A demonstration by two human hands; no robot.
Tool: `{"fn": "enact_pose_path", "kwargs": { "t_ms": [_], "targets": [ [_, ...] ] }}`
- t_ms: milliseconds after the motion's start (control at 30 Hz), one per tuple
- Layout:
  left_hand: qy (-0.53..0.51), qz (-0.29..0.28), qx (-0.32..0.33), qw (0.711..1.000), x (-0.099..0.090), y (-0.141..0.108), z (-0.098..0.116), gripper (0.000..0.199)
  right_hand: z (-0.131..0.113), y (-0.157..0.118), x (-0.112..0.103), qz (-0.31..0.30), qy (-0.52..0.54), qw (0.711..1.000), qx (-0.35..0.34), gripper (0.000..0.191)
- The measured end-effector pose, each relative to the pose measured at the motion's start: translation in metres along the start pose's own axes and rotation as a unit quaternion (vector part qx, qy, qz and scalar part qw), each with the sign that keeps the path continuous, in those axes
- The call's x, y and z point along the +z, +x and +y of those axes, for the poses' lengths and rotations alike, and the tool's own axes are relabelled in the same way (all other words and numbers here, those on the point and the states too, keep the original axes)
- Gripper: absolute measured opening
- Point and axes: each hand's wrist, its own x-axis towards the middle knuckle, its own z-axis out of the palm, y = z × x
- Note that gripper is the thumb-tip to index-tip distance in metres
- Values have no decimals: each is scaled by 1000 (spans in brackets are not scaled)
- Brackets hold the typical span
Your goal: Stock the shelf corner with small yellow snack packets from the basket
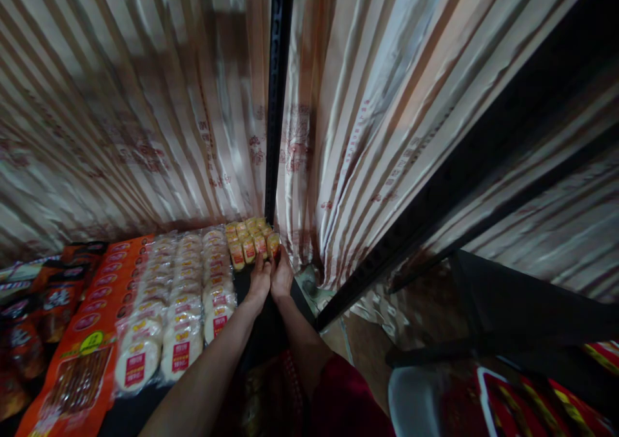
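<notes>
Packs (pixel 242 235) stood in tight rows at the foot of the post (pixel 279 102), by the shelf's far corner. Bare black shelf (pixel 242 283) lay on the post's near side, its right edge open above the floor (pixel 360 353). There too, the left hand (pixel 259 283) and right hand (pixel 282 277) met at the endmost pack (pixel 273 240), fingers touching it; whether either was clamped on it could not be told. Left of the post lay round cakes (pixel 181 356) in clear, glossy wrap, red-labelled. Shiny, pleated curtain (pixel 159 102) hung behind the post, its red print too small to read.
</notes>
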Motion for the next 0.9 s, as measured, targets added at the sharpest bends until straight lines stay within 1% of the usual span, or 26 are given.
{"fn": "enact_pose_path", "kwargs": {
  "t_ms": [100,200,300,433,533,633,733,800,900],
  "targets": [
    [20,7,-3,1000,-1,2,-2,53,-1,2,2,17,2,1000,-9,48],
    [39,12,16,999,-1,4,-7,51,-1,3,4,22,-3,1000,-8,47],
    [61,21,32,997,2,7,-10,50,3,4,6,22,-1,1000,-18,44],
    [90,35,31,995,6,13,-14,49,8,7,11,32,-8,999,-24,40],
    [100,35,36,994,7,15,-17,49,5,8,11,29,-47,998,-7,36],
    [88,39,41,995,8,15,-21,48,0,8,9,11,-104,994,13,31],
    [77,45,46,995,9,15,-22,48,-3,7,6,0,-133,991,14,26],
    [86,45,49,994,9,15,-21,49,-3,7,5,3,-124,992,1,25],
    [104,43,44,993,9,16,-18,49,-2,7,4,12,-84,996,-19,21]
  ]
}}
